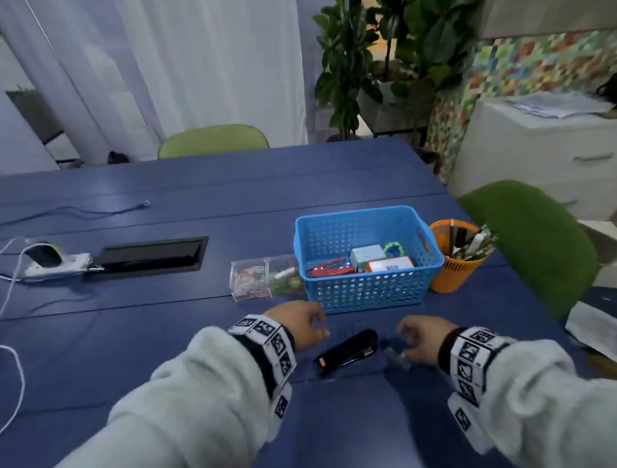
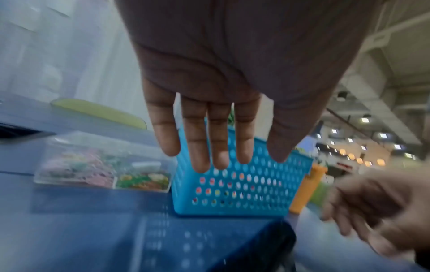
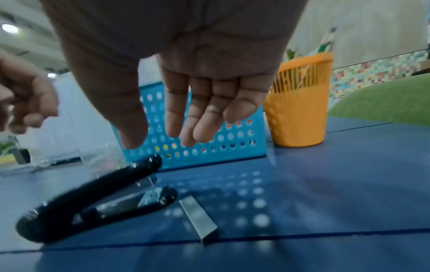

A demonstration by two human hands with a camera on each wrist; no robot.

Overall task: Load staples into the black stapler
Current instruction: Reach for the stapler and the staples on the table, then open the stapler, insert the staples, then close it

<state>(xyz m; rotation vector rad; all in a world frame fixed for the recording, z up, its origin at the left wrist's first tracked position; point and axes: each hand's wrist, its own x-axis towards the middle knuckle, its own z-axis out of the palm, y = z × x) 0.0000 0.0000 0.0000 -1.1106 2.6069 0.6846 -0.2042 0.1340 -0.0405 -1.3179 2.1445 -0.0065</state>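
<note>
The black stapler (image 1: 347, 352) lies on the blue table (image 1: 184, 345) between my two hands, its top arm angled up from the base (image 3: 93, 198). A silver strip of staples (image 3: 197, 219) lies flat on the table just right of the stapler's front end, also seen under my right hand's fingertips (image 1: 397, 353). My left hand (image 1: 304, 326) hovers left of the stapler with straight fingers (image 2: 197, 147), holding nothing. My right hand (image 3: 158, 139) hangs over the staples with relaxed fingers, touching neither staples nor stapler.
A blue perforated basket (image 1: 369, 287) with boxes and a red stapler stands just behind the hands. An orange pen cup (image 1: 453, 266) is at its right, a clear box of clips (image 1: 263, 278) at its left. Cables and a power strip (image 1: 54, 266) lie far left.
</note>
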